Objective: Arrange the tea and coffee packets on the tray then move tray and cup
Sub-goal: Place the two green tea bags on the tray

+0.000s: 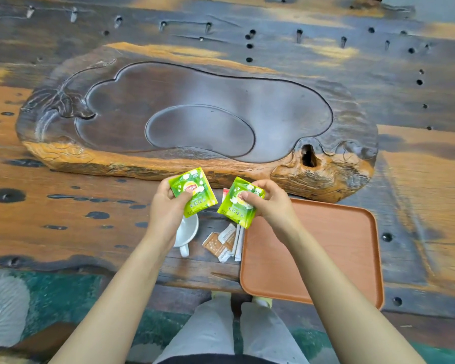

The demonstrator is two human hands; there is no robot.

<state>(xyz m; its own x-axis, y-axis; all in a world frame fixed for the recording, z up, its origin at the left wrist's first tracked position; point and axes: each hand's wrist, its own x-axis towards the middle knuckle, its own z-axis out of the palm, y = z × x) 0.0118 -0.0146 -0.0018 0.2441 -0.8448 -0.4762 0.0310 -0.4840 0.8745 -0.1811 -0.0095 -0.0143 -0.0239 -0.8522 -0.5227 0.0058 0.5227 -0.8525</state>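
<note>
Tea packets, green, two: one (193, 191) pinched in the left hand (166, 203) grip, thumb on its face; one (238, 203) pinched in the right hand (269, 199) grip, both held above the worktop (50, 206) in front of the carved wooden slab (195, 119). Coffee packets (222, 244), brown and white sachets: lying loose on the worktop between cup and tray. Cup (185, 232), white, handled: under the left wrist. Tray (326, 248), terracotta, rectangular: at the worktop's near edge, beneath the right forearm, bare. Red-edged packet (225, 194): partly hidden behind the right-hand packet.
</note>
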